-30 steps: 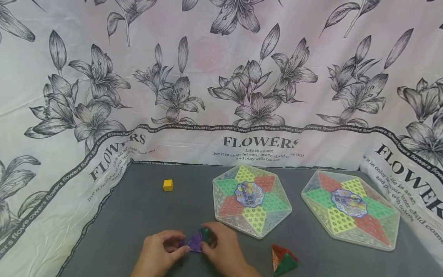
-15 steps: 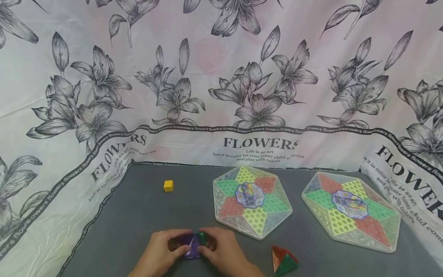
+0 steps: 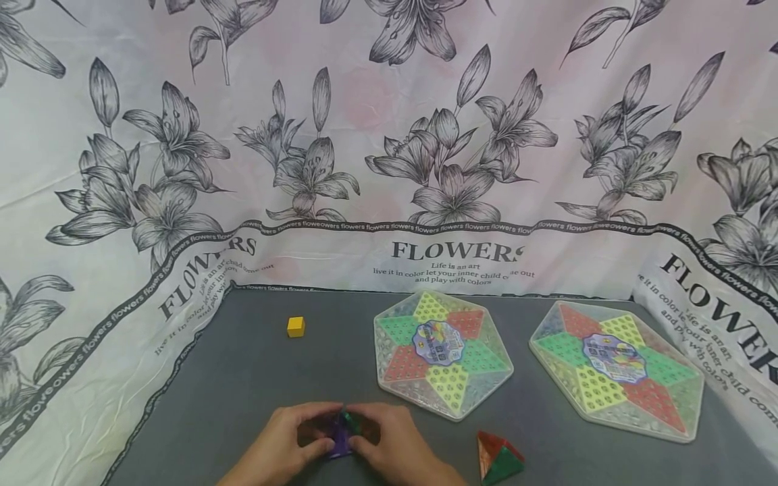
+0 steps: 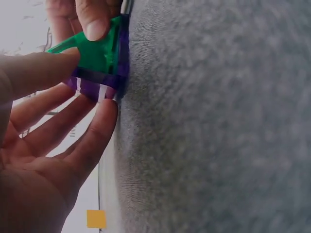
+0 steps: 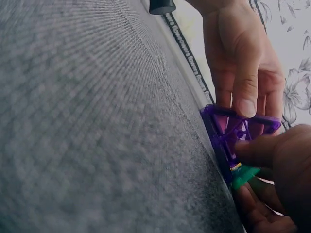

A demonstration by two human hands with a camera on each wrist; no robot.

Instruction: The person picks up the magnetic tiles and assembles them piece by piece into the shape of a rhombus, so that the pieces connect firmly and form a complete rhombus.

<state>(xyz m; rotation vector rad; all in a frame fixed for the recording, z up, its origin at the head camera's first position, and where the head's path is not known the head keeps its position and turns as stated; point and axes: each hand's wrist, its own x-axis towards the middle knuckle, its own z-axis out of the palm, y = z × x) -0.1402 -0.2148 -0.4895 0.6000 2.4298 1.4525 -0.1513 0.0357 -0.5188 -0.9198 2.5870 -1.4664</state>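
Note:
Both hands meet at the near edge of the grey mat around a small shape of purple and green translucent triangle tiles (image 3: pixel 340 432). My left hand (image 3: pixel 290 447) pinches the purple tile (image 5: pixel 228 128) between thumb and fingers. My right hand (image 3: pixel 389 445) holds the green tile (image 4: pixel 97 51) from the other side. In the left wrist view the tiles stand on edge against the mat (image 4: pixel 218 121), folded up together. The hands hide most of the shape in the head view.
A finished red and green tile pyramid (image 3: pixel 497 456) sits right of my hands. Two hexagonal checkers boards (image 3: pixel 442 351) (image 3: pixel 616 368) lie further right and back. A yellow cube (image 3: pixel 295 327) rests at the far left. Flowered cloth (image 3: pixel 389 135) walls the mat.
The tiles lay flatter between my hands a second ago; both hands have closed in and tilted them upright together. Nothing else moved.

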